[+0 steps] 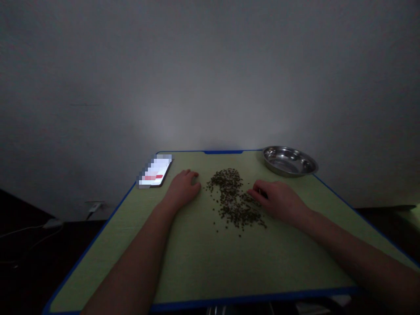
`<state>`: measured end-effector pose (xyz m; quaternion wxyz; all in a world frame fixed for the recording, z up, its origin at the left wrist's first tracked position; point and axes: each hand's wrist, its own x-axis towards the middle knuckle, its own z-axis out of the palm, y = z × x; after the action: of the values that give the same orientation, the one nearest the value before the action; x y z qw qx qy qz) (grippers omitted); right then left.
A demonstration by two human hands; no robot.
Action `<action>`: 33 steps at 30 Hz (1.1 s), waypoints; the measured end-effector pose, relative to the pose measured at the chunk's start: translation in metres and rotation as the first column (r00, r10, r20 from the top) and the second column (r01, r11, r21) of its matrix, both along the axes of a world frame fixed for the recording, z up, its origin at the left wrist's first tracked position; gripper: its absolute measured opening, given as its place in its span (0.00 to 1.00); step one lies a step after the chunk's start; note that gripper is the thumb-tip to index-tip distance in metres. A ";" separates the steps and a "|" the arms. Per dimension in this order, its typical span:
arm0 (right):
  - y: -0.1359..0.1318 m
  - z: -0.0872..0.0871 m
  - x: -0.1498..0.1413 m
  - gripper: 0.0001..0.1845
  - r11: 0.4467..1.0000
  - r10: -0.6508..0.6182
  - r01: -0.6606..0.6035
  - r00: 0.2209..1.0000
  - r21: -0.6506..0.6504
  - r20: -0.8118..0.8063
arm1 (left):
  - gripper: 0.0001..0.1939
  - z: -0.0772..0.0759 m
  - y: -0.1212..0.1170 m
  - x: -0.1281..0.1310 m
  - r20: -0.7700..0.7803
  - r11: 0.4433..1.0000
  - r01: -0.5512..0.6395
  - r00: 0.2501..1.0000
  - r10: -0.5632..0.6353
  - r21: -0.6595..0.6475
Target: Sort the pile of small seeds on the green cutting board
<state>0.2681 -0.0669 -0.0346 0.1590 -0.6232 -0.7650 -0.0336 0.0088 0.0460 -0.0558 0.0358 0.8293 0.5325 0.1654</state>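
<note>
A loose heap of small dark seeds or beans (229,199) is spread over the middle of the green table, with single grains scattered round its edges. To the left of the heap, my left hand (183,188) rests on the tabletop, its thumb apart from its loosely bent fingers, holding nothing. My right hand (275,199) is at the heap's right edge, thumb and fingertips brought together in a pinch. Whatever lies between those fingertips is too small and dark to make out.
A shallow steel bowl (290,162) stands at the table's back right corner. A phone (155,170) with a lit screen lies at the back left. The green table (197,262) has a blue rim and meets a grey wall. White cables (52,224) hang at the left.
</note>
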 end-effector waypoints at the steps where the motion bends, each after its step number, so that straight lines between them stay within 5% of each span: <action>1: -0.001 0.001 -0.002 0.15 1.000 0.009 -0.009 1.000 -0.007 -0.008 | 0.21 0.000 0.000 0.000 0.000 1.000 -0.002 1.000 0.002 0.000; 9: -0.024 0.016 -0.002 0.17 0.999 0.031 -0.035 0.992 -0.026 -0.123 | 0.21 0.002 -0.002 0.001 0.004 1.000 0.002 1.000 -0.002 -0.008; 16: -0.050 0.006 0.008 0.17 0.991 0.042 -0.055 0.993 -0.124 -0.107 | 0.21 0.002 -0.003 0.002 -0.001 1.000 -0.012 1.000 0.012 -0.008; 33: -0.043 -0.005 -0.001 0.15 0.992 0.080 -0.081 0.997 -0.094 -0.012 | 0.21 0.000 -0.001 0.001 0.000 1.000 -0.017 1.000 0.017 -0.004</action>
<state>0.2666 -0.1104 -0.0396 0.1339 -0.5989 -0.7895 0.0115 0.0099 0.0445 -0.0561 0.0361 0.8248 0.5397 0.1645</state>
